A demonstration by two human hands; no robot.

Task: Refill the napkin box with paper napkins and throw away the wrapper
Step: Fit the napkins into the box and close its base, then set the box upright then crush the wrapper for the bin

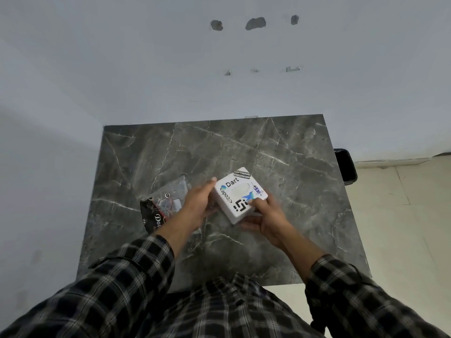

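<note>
— Where are we keeping the napkin box (240,195) at the moment?

— We are holding it between both hands, over the middle of the marble table (280,152), a little toward its near edge. It is sitting tilted, with its stickered top and oval opening facing up at us.

— How are the hands gripping?

— Our left hand (199,203) is closing around the box's left side, with a fingertip showing over the far corner. Our right hand (267,215) is cupping the near right corner, with its thumb pressing on the top and fingers curling underneath.

— And the wrapper (164,203)?

— It is lying flat on the table just left of our left hand, toward the left edge, partly hidden by the wrist. We cannot tell whether napkins are remaining inside it.

— Anything else nearby?

— A dark bin (346,167) is standing on the floor beside the table's right edge.
</note>
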